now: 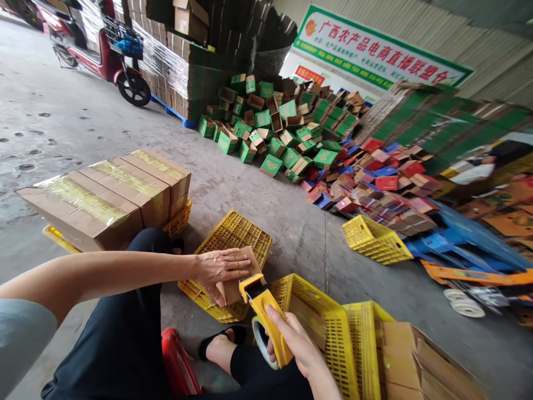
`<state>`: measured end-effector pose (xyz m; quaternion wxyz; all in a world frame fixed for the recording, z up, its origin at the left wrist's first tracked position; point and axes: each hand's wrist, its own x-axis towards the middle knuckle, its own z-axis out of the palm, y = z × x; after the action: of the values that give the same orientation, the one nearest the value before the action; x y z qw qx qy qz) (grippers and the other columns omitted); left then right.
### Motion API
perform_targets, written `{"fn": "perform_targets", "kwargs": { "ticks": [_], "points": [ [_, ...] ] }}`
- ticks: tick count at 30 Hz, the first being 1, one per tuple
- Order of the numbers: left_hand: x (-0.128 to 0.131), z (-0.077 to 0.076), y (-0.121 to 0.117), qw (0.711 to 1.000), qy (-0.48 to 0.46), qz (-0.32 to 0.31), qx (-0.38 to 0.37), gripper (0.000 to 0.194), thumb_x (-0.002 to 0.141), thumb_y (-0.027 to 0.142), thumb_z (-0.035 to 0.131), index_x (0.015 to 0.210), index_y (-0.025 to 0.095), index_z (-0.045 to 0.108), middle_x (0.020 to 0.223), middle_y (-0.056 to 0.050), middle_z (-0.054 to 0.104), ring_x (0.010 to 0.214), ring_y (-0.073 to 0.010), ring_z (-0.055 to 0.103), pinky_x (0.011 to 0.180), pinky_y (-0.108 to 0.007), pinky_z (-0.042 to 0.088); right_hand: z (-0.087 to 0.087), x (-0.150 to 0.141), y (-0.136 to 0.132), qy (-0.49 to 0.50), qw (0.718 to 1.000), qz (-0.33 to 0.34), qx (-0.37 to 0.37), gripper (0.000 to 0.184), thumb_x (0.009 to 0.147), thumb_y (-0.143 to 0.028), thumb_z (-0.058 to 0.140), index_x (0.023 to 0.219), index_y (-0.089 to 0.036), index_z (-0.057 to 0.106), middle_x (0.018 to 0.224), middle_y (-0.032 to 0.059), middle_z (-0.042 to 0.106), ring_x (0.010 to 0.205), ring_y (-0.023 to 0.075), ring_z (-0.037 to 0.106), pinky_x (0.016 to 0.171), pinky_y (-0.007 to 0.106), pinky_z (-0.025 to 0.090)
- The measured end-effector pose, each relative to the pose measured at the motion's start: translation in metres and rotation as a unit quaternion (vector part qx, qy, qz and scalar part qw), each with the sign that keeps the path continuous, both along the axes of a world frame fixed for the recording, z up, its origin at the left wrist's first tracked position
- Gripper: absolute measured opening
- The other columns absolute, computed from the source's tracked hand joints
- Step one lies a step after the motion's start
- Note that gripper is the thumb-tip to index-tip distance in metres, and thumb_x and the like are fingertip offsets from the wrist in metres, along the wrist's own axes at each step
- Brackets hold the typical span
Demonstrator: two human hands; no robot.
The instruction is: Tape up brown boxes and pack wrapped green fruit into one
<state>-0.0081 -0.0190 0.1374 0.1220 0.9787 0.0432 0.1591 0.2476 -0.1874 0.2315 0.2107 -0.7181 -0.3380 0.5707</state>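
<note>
A small cardboard box (238, 286) rests on an upturned yellow crate (233, 230). My left hand (222, 268) lies across the top of this box, fingers stretched out flat and thumb down along its near side. In my right hand (291, 336) is a yellow tape dispenser (266, 311), with my fingers wrapped round its body. The dispenser's front end is right at the box's right edge, and I cannot tell whether it touches. A roll of tape (262, 340) sits in the dispenser.
Taped cartons (120, 191) stand on a yellow crate at left. Yellow crates (328, 300) with cardboard boxes stand at right. A red stool (177, 361) shows between my legs. Farther off are heaped green boxes (270, 164), red and blue boxes (385, 183), a pallet jack (462, 239) and a scooter (89, 53).
</note>
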Motion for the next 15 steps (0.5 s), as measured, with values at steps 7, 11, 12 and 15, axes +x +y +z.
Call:
{"fn": "perform_targets", "kwargs": {
  "ticks": [7, 11, 12, 15],
  "points": [
    [0.009, -0.011, -0.003, 0.999, -0.015, -0.051, -0.008, 0.101, 0.095, 0.069, 0.056, 0.165, 0.004, 0.025, 0.168, -0.023, 0.029, 0.159, -0.0349, 0.025, 0.131, -0.047, 0.021, -0.012, 0.000, -0.005, -0.005, 1.000, -0.010, -0.002, 0.061, 0.082, -0.079, 0.067, 0.096, -0.021, 0.055, 0.054, 0.0010, 0.068, 0.045, 0.0176, 0.065, 0.045, 0.023, 0.051],
    [0.006, -0.018, 0.008, 0.999, -0.017, -0.038, -0.026, 0.099, 0.094, 0.071, 0.057, 0.164, 0.006, 0.031, 0.167, -0.022, 0.033, 0.159, -0.0339, 0.026, 0.131, -0.045, 0.023, -0.015, -0.004, -0.001, 0.014, 1.000, -0.016, 0.003, 0.063, 0.081, -0.080, 0.067, 0.097, -0.020, 0.056, 0.055, 0.0008, 0.068, 0.044, 0.0168, 0.064, 0.046, 0.024, 0.052],
    [0.005, -0.019, 0.010, 0.999, -0.016, -0.038, -0.027, 0.100, 0.093, 0.071, 0.058, 0.164, 0.006, 0.031, 0.167, -0.022, 0.033, 0.159, -0.0337, 0.026, 0.131, -0.045, 0.023, -0.014, -0.005, 0.000, 0.017, 1.000, -0.014, 0.001, 0.064, 0.081, -0.080, 0.067, 0.098, -0.020, 0.056, 0.056, 0.0009, 0.068, 0.044, 0.0167, 0.064, 0.047, 0.024, 0.052],
    [0.004, -0.022, 0.015, 0.999, -0.024, -0.044, -0.022, 0.102, 0.091, 0.073, 0.060, 0.163, 0.006, 0.032, 0.166, -0.023, 0.035, 0.159, -0.0331, 0.027, 0.130, -0.045, 0.024, -0.010, -0.005, 0.001, 0.017, 1.000, -0.010, -0.003, 0.064, 0.080, -0.081, 0.067, 0.099, -0.020, 0.055, 0.056, 0.0005, 0.069, 0.046, 0.0172, 0.066, 0.048, 0.024, 0.052]
  ]
}}
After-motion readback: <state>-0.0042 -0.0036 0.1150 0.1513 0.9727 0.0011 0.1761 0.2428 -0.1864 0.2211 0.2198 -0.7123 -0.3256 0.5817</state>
